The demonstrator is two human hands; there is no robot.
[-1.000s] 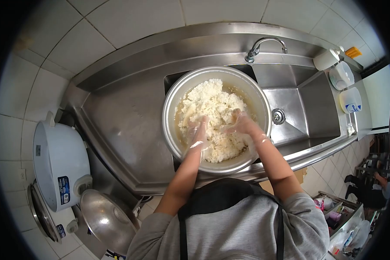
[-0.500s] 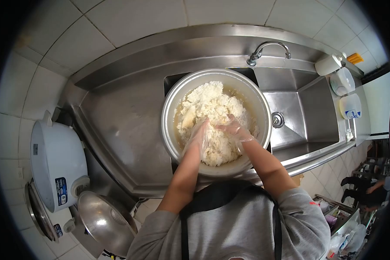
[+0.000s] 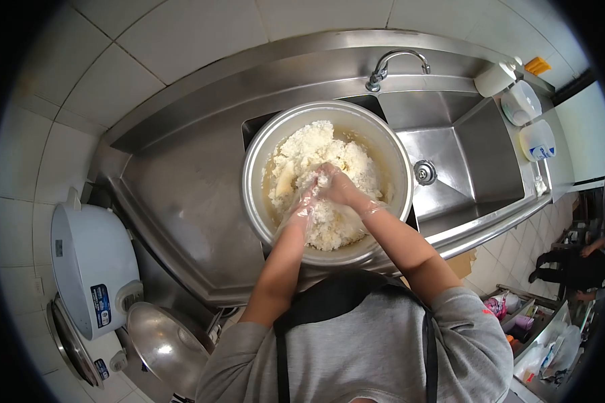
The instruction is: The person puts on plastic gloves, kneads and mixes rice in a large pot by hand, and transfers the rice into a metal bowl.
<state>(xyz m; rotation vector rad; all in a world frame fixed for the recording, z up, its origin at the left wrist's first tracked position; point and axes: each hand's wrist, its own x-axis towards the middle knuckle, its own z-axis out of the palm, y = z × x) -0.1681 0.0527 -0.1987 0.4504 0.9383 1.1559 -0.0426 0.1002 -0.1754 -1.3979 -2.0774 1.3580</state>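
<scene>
A large round metal pot sits over the sink opening, holding a big mound of cooked white rice in cloudy liquid. Both of my hands wear clear plastic gloves and meet low over the middle of the mound. My left hand is closed, its fingers against a clump of rice. Pressed in from the other side, my right hand has its fingers curled over the same clump. Rice grains cling to the gloves. Some fingertips are hidden between the hands.
Right of the pot is a sink basin with a drain; a curved faucet stands behind. White containers line the right edge. At left are a rice cooker and a metal bowl. A person stands far right.
My hands, apart in the rice half a second ago, have come together around a clump. The right hand moved left and up. The whole view shifted slightly.
</scene>
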